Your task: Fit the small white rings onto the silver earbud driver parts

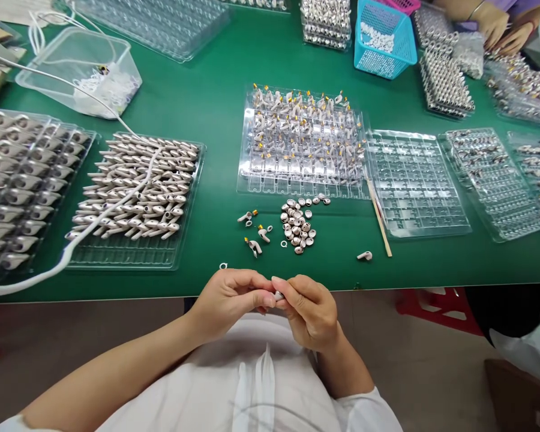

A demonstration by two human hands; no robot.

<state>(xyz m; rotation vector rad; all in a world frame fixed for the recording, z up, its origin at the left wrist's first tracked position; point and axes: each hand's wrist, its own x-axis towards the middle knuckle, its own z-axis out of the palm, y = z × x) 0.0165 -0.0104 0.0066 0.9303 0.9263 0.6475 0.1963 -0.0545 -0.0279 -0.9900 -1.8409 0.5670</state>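
Just in front of the table edge, my left hand (238, 303) and my right hand (309, 309) meet, both closed with fingertips pinched around one small whitish part (278, 296). Most of that part is hidden by the fingers, so its full shape does not show. On the green table beyond lies a cluster of small round metallic caps (298, 223). To their left are several small beige earphone-like pieces (254, 245) with yellow ends. A white ring (224, 266) lies near my left hand. Off to the right sits a single beige earpiece-like part (364, 256).
A clear tray (274, 183) of small parts with yellow tips stands behind the caps. Beside it are a wooden stick (380, 222) and another clear tray (420, 183). A white cable (117, 207) crosses a tray of beige stems. A co-worker's hands (499, 33) work at upper right, near a blue basket (384, 60).
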